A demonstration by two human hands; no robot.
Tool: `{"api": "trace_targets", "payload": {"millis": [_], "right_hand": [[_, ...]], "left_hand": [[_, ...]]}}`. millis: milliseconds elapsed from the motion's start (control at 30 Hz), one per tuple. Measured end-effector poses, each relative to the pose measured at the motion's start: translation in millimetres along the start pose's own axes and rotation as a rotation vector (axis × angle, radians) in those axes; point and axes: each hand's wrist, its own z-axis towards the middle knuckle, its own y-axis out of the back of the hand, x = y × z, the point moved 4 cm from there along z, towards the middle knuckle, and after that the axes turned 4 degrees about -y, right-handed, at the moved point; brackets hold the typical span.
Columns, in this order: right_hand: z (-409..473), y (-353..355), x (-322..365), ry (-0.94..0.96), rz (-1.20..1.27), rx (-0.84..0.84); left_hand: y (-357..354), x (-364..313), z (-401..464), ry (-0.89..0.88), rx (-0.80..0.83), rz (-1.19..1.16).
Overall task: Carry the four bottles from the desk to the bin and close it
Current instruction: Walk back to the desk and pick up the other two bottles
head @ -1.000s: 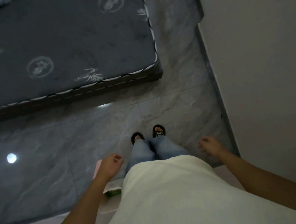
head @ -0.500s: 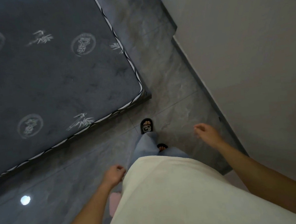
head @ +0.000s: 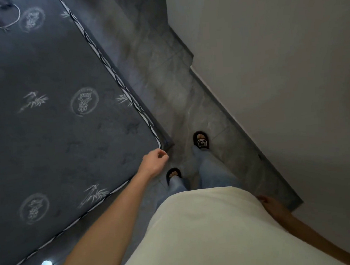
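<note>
No bottles, bench or bin in view; where they are cannot be told from here. Left grip [head: 154,161] loosely curled, empty, hanging just above the corner of the mattress [head: 65,111]. Right grip [head: 272,206] low beside the shirt [head: 208,233], partly hidden; cannot tell if open or closed. Change over the last second: the view has swung round, the mattress corner now sits right at the left grip, and the slippers [head: 201,141] are mid-stride along the floor [head: 166,81] by the wall [head: 268,63]. Judgement: walking empty-handed between loads.
</note>
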Motion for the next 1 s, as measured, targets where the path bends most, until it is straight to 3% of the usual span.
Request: {"api": "trace_targets", "payload": {"millis": [167, 367, 733, 900, 1000], "right_hand": [[43.9, 82.3, 76.7, 0.064, -0.046, -0.052], [87.0, 161.6, 222.2, 0.231, -0.14, -0.074], [117.8, 204.3, 493.0, 0.516, -0.296, -0.069], [122.0, 212.7, 545.2, 0.483, -0.319, -0.062], [129.3, 219.8, 554.4, 0.367, -0.302, -0.019]], "left_hand": [[10.2, -44.9, 39.6, 0.072, 0.006, -0.003], [15.0, -44.9, 37.6, 0.262, -0.012, -0.055], [55.6, -29.5, 66.8, 0.514, -0.05, -0.272], [130.2, -54.9, 126.1, 0.505, -0.116, -0.38], [186.8, -81.4, 176.2, 0.464, -0.173, -0.4]]}}
